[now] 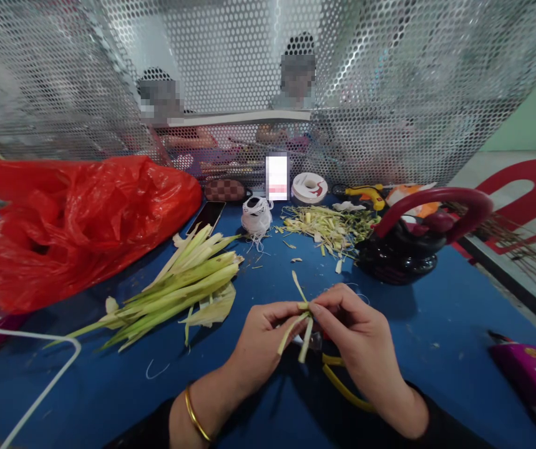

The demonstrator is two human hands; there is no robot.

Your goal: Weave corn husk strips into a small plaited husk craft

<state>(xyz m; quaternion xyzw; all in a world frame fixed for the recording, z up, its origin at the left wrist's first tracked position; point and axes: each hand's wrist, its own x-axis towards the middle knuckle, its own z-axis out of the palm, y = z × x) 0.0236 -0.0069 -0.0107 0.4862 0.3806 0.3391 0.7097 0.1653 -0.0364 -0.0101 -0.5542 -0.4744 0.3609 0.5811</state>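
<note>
Pale green strips of what looks like corn husk (306,340) cross one another between my hands, their ends sticking out up and down. My left hand (264,333) pinches them from the left, thumb and fingers closed. From the right, my right hand (359,337) pinches the same crossing point with thumb and forefinger. Below the right hand lies a yellow looped handle (342,383); the rest of that tool is mostly hidden. A pile of long green husks (178,293) rests on the blue table (122,386), left of my hands.
A red plastic bag (85,231) fills the left. Along the back are a phone (209,218), white string (256,216), a white spool (309,187), husk scraps (324,227) and a yellow glue gun (365,196). A black pot-like object (396,259) stands right. Two people are behind perforated metal (230,68).
</note>
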